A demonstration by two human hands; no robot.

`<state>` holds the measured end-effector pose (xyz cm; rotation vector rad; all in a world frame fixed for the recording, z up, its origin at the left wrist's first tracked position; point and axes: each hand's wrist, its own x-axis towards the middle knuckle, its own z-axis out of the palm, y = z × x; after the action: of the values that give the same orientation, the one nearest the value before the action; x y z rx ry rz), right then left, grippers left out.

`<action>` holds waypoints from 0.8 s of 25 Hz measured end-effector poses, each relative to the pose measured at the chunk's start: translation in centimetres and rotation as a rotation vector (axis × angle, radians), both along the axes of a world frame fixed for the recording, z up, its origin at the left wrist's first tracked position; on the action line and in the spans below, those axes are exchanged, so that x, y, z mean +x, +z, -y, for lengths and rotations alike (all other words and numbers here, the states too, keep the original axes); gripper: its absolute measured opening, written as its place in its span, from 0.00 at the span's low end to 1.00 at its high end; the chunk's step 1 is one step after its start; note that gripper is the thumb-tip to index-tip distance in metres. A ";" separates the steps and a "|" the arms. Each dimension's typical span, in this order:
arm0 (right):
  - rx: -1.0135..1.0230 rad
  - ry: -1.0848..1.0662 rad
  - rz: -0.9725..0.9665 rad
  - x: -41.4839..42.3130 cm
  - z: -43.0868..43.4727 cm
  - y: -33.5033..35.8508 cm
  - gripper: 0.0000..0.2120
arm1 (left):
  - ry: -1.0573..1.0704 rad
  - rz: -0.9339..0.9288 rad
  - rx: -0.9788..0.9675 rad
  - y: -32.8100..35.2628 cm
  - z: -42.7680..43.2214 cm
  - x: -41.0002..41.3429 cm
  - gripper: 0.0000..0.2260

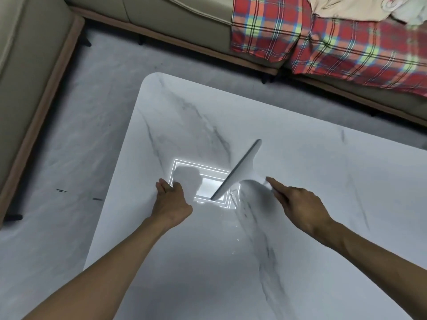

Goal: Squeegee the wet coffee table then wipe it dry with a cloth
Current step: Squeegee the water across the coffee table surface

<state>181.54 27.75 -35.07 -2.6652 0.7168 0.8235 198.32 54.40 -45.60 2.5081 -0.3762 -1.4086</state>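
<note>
Counter: white marble-patterned counter [300,204], glossy, reflecting a ceiling light.
Squeegee: white plastic squeegee [238,172], blade on the counter centre, angled.
Right hand [298,202]: closed around the squeegee handle.
Left hand [172,199]: fingers together, flat on the counter, empty.
Containers: none seen.
Sofa: beige sofa [173,19] bearing a red plaid blanket [323,42].
</note>
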 end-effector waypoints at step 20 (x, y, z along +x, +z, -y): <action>0.078 -0.321 0.002 -2.5 0.8 1.8 0.16 | -0.006 0.127 0.103 0.7 2.0 -1.4 0.30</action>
<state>179.07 26.91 -33.28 -2.3935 1.0542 0.7438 196.89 52.42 -44.89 2.6895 -0.3427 -1.3057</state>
